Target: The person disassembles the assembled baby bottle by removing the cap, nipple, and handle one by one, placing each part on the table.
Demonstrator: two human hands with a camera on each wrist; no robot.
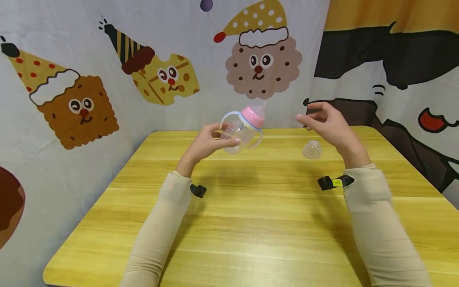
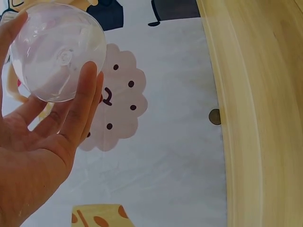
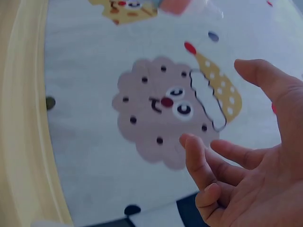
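L hand (image 1: 208,141) grips baby bottle (image 1: 241,129), teat end tilted up-right; R hand (image 1: 328,123) loosely open, holds nothing; clear cap (image 1: 311,150) prob. on table (image 1: 251,223).

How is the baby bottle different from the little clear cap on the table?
The bottle is held up in the air, tilted, by the left hand; the cap lies on the table, and no hand touches it. The bottle looks bigger than the cap. The bottle has a pink ring and pale blue handles; the cap has no colour. Both are see-through plastic.
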